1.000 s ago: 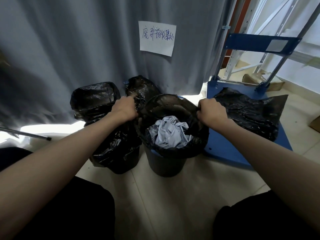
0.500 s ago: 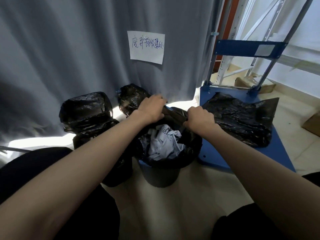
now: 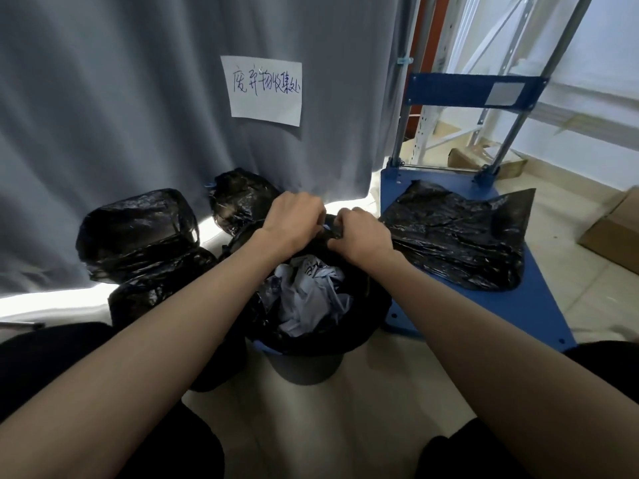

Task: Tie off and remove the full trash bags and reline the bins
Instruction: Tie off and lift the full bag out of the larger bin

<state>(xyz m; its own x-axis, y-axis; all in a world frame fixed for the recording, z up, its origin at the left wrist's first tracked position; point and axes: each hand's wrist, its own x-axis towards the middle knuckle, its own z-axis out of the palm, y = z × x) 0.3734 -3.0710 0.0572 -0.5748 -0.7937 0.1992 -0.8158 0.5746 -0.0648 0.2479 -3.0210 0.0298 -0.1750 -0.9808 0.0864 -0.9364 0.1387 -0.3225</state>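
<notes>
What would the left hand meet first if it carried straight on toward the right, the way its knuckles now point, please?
Most likely the right hand: the left hand faces it closely, both gripping the black bag's gathered rim. Depth between them is unclear.

Two hands are in frame — the left hand [image 3: 294, 219] and the right hand [image 3: 359, 236], side by side at the centre. One grey bin [image 3: 304, 369] shows plainly at lower centre, lined with one black bag [image 3: 366, 323] that holds one heap of crumpled pale paper [image 3: 311, 299]. Three more black bagged bundles sit at centre left — a large bundle [image 3: 138, 229], a small bundle [image 3: 242, 198] behind it, and a low bundle [image 3: 155, 288] in front; whether any hides a bin cannot be told. One flat bag pile [image 3: 456, 236] lies on one blue cart [image 3: 518, 305] at right. One paper sign [image 3: 266, 89] hangs on one grey curtain [image 3: 121, 98]. Two cardboard boxes appear at right: a far box [image 3: 484, 160] and a near box [image 3: 615, 236].
</notes>
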